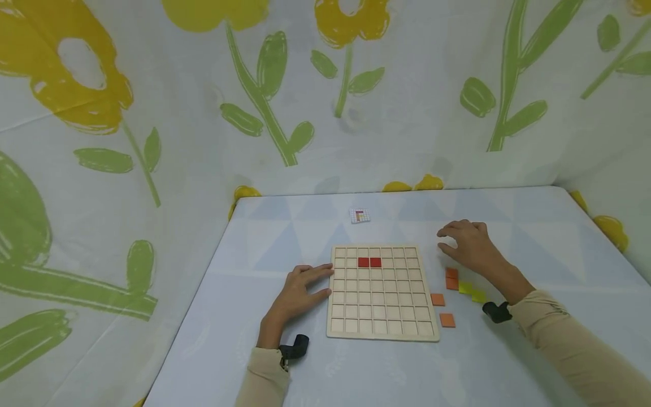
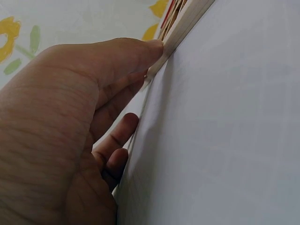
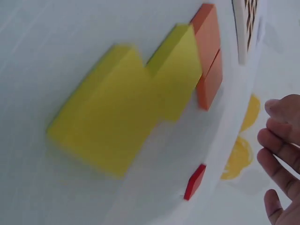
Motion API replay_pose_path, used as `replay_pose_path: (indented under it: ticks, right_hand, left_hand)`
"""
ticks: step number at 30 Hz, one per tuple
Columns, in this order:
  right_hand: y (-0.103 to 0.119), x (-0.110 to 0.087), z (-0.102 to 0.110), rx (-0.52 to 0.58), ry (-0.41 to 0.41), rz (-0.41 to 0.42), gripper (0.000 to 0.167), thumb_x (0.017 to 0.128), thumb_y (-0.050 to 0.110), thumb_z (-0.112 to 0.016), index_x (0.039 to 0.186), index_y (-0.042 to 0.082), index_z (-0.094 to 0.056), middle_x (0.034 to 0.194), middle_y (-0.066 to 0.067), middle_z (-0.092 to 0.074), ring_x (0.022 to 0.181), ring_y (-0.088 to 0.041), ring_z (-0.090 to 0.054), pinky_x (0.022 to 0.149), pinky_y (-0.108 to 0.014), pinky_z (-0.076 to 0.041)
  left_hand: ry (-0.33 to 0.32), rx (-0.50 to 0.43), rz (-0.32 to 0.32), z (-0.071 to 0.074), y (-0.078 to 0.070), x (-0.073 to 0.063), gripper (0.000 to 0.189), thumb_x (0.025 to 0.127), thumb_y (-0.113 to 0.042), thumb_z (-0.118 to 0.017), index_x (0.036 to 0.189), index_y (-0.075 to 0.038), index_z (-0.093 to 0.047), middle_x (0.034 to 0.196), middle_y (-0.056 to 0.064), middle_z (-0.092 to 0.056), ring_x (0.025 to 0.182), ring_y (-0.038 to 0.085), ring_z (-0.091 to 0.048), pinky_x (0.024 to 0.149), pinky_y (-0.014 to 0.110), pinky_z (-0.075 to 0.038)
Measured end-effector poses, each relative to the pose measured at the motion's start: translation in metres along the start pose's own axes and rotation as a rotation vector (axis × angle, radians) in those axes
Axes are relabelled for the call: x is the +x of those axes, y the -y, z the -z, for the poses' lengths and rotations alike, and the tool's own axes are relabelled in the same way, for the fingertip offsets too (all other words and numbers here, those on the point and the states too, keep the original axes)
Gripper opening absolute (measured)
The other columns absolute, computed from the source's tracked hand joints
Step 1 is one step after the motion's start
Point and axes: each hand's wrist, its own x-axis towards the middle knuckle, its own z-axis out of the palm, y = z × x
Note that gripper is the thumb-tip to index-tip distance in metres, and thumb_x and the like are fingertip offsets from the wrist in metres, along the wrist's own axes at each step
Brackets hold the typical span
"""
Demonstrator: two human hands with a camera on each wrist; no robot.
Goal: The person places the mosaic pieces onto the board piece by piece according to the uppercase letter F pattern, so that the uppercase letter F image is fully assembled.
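Observation:
A wooden grid board [image 1: 383,338] lies on the table, with two red square tiles [image 1: 375,262] side by side in its second row. My left hand [image 1: 300,291] rests at the board's left edge, its thumb and fingertips touching the rim; the left wrist view shows the thumb [image 2: 140,51] against the side. Beyond the board's upper right, my right hand [image 1: 470,246] is raised with fingers loosely bent and nothing between them. Near it in the right wrist view a single red tile [image 3: 195,182] lies on the table, hidden by that hand in the head view.
Right of the board lie two joined orange tiles [image 1: 451,278], two yellow tiles [image 1: 472,291] under the right forearm, and two separate orange tiles [image 1: 447,320]. A small card with a coloured grid pattern [image 1: 359,215] lies behind the board. Flowered cloth [image 1: 407,141] hangs around the table.

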Motion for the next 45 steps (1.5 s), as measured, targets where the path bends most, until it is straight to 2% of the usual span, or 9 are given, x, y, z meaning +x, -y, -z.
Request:
replay_pose_path:
  ticks: [4,10,16,22,27,30,32,40,45]
  right_hand:
    - [-0.014,-0.002,0.005,-0.026,0.024,-0.056,0.029,0.086,0.014,-0.079,0.110,0.000,-0.072,0.115,-0.022,-0.066,0.111,-0.043,-0.055,0.092,-0.070,-0.030]
    - [-0.034,-0.004,0.003,-0.067,0.105,-0.172,0.035,0.087,0.018,-0.077,0.114,-0.002,-0.070,0.116,-0.025,-0.064,0.113,-0.046,-0.051,0.094,-0.070,-0.027]
    - [-0.046,-0.007,0.000,-0.095,0.161,-0.222,0.038,0.086,0.019,-0.079,0.114,-0.004,-0.069,0.113,-0.025,-0.065,0.105,-0.044,-0.054,0.093,-0.070,-0.029]
    - [-0.048,-0.010,0.003,-0.062,0.182,-0.251,0.036,0.086,0.017,-0.078,0.110,-0.007,-0.069,0.103,-0.025,-0.068,0.095,-0.041,-0.057,0.089,-0.066,-0.030]
    - [-0.048,-0.012,0.004,-0.042,0.170,-0.230,0.030,0.085,0.011,-0.076,0.107,-0.008,-0.070,0.094,-0.020,-0.069,0.092,-0.039,-0.059,0.087,-0.066,-0.030]
    - [-0.045,-0.014,0.002,-0.022,0.178,-0.218,0.028,0.085,0.011,-0.077,0.107,-0.006,-0.071,0.096,-0.020,-0.069,0.094,-0.040,-0.058,0.088,-0.066,-0.028]
    - [-0.042,-0.010,0.006,-0.013,0.155,-0.182,0.026,0.084,0.010,-0.077,0.106,-0.003,-0.072,0.096,-0.018,-0.069,0.095,-0.039,-0.059,0.088,-0.067,-0.027]
    - [-0.007,-0.007,0.010,0.048,0.073,-0.013,0.021,0.082,0.011,-0.081,0.101,0.005,-0.077,0.099,-0.011,-0.072,0.098,-0.036,-0.060,0.089,-0.067,-0.029]
    - [0.009,-0.008,0.010,0.092,0.062,0.039,0.023,0.081,0.009,-0.083,0.102,0.006,-0.076,0.102,-0.010,-0.072,0.102,-0.035,-0.059,0.092,-0.064,-0.029]
  left_hand:
    - [-0.005,0.003,0.002,0.001,0.000,-0.001,0.047,0.094,-0.038,-0.070,0.139,-0.027,-0.062,0.147,-0.021,-0.049,0.132,0.026,-0.040,0.105,0.054,-0.032]
    - [-0.008,0.009,-0.003,0.000,0.000,0.000,0.046,0.093,-0.037,-0.070,0.138,-0.028,-0.063,0.147,-0.022,-0.049,0.132,0.025,-0.040,0.104,0.052,-0.032]
    - [0.001,0.012,-0.011,-0.001,-0.001,0.001,0.046,0.093,-0.036,-0.070,0.138,-0.027,-0.063,0.147,-0.021,-0.049,0.131,0.026,-0.040,0.105,0.052,-0.031]
    - [0.001,0.019,-0.007,-0.001,0.000,0.001,0.047,0.094,-0.037,-0.070,0.139,-0.028,-0.062,0.147,-0.021,-0.048,0.131,0.026,-0.040,0.105,0.052,-0.032]
    - [-0.005,0.023,-0.013,-0.001,0.000,0.000,0.047,0.094,-0.036,-0.070,0.139,-0.027,-0.062,0.148,-0.019,-0.049,0.131,0.027,-0.040,0.104,0.053,-0.031]
    - [0.006,0.021,0.001,-0.002,0.000,-0.002,0.047,0.094,-0.035,-0.070,0.139,-0.027,-0.062,0.148,-0.018,-0.049,0.133,0.027,-0.040,0.105,0.053,-0.030]
    - [0.003,0.022,0.008,0.000,-0.001,0.001,0.047,0.094,-0.036,-0.070,0.139,-0.028,-0.062,0.148,-0.020,-0.049,0.133,0.027,-0.039,0.106,0.053,-0.030]
    - [-0.007,0.018,0.017,0.001,0.000,0.000,0.047,0.094,-0.039,-0.069,0.139,-0.030,-0.062,0.147,-0.023,-0.048,0.133,0.025,-0.039,0.105,0.054,-0.031]
    - [-0.002,0.018,-0.005,0.000,-0.003,-0.002,0.046,0.094,-0.037,-0.070,0.138,-0.027,-0.063,0.147,-0.017,-0.050,0.131,0.029,-0.041,0.104,0.056,-0.032]
